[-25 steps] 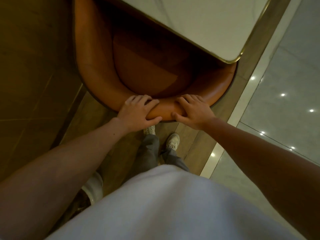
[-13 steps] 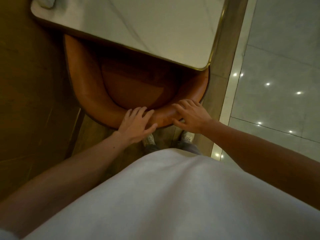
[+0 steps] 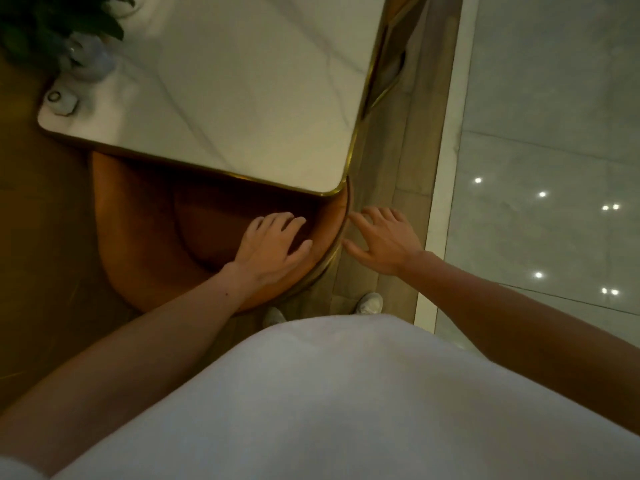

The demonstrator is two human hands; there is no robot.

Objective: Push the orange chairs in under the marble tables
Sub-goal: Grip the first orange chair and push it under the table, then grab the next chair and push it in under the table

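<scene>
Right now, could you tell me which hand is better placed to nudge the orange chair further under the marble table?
Probably the left. The left hand rests on the backrest of the orange chair, whereas the right hand is spread beside its rim, over the floor.

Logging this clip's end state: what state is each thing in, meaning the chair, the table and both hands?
orange chair: seat pushed in under the table, curved back out at the table's edge.
marble table: standing, a plant on its far corner.
left hand: open, fingers spread, apparently resting on the chair's back.
right hand: open, fingers spread beside the chair's back; contact cannot be told.
</scene>
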